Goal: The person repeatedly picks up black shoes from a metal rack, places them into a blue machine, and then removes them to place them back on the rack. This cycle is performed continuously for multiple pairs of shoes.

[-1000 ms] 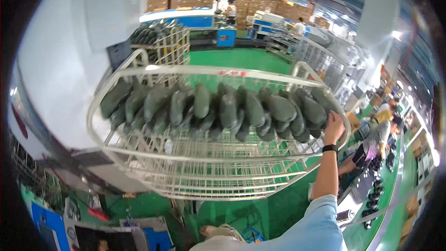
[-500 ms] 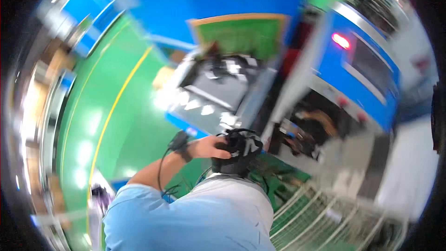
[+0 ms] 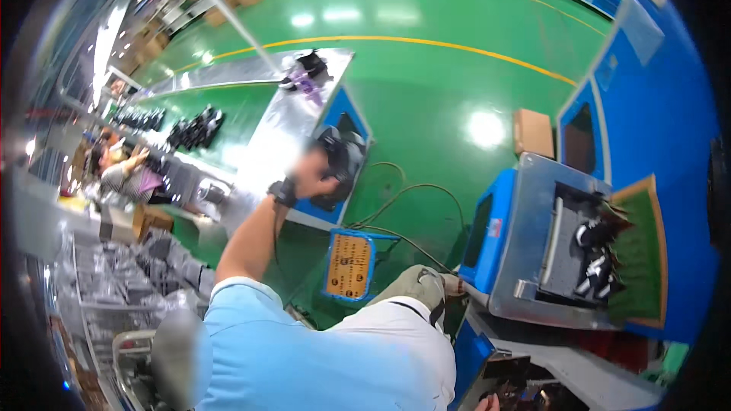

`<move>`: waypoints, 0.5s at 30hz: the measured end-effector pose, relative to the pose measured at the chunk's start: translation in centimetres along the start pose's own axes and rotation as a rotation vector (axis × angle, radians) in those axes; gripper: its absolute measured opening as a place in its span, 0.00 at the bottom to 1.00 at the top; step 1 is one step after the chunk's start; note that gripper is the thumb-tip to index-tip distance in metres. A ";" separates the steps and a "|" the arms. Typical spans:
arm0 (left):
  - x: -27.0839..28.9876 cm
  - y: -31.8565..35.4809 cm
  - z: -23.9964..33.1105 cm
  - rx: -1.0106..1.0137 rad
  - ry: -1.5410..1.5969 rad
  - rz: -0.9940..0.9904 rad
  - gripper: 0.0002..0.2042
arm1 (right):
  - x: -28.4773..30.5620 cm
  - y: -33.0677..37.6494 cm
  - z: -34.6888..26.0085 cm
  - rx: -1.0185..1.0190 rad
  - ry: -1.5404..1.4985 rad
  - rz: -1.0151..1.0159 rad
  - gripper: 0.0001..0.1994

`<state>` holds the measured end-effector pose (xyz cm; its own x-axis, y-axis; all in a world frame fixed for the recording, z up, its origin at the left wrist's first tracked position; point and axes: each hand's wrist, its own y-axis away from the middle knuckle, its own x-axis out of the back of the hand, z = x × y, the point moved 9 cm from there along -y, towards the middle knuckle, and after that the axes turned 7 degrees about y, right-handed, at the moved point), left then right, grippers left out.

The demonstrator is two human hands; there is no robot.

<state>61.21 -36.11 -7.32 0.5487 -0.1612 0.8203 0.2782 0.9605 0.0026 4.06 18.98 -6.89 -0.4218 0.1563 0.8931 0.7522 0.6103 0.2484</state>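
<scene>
My left hand (image 3: 312, 176), partly blurred, stretches out at the end of a shiny metal table (image 3: 268, 133). Its fingers are closed on black shoe uppers (image 3: 343, 160) with grey patches, above a blue-sided stand (image 3: 318, 215). A dark band with a cable circles the left wrist. At the lower edge on the right, a few fingers of my right hand (image 3: 487, 403) show beside a dark machine opening; the rest is out of view, and whether they hold anything is hidden. More black and white shoe uppers (image 3: 598, 259) lie in the tray of a grey and blue machine (image 3: 512, 259).
A blue-framed stool (image 3: 349, 265) stands before me, cables (image 3: 415, 186) trailing over the green floor beyond. Farther off is a cardboard box (image 3: 533, 133). A person (image 3: 129, 175) works at the left, near racks (image 3: 129, 281) of wrapped goods. Black and purple pieces (image 3: 308, 76) lie on the table.
My view has swung left, bringing the metal table, stool and racks into sight. My left hand, with the black shoe uppers, has gone from in front of my body out to the table end.
</scene>
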 end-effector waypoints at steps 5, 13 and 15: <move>22.7 7.4 -14.8 0.191 -0.767 0.511 0.20 | -1.0 -2.1 -1.5 0.194 -0.029 -0.061 0.17; 1.2 -1.7 -15.3 0.215 -0.358 0.424 0.19 | -2.5 -2.9 -0.2 -0.123 -0.221 -0.062 0.15; -15.6 -8.7 -1.1 0.007 -0.100 0.004 0.20 | -1.4 -2.5 -1.0 -0.127 -0.192 0.002 0.13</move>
<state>51.08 -42.24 -20.75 0.4681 -0.1344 0.8734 0.2704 0.9628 0.0032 3.25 16.47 -8.37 -0.5001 0.3097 0.8087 0.8056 0.5091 0.3031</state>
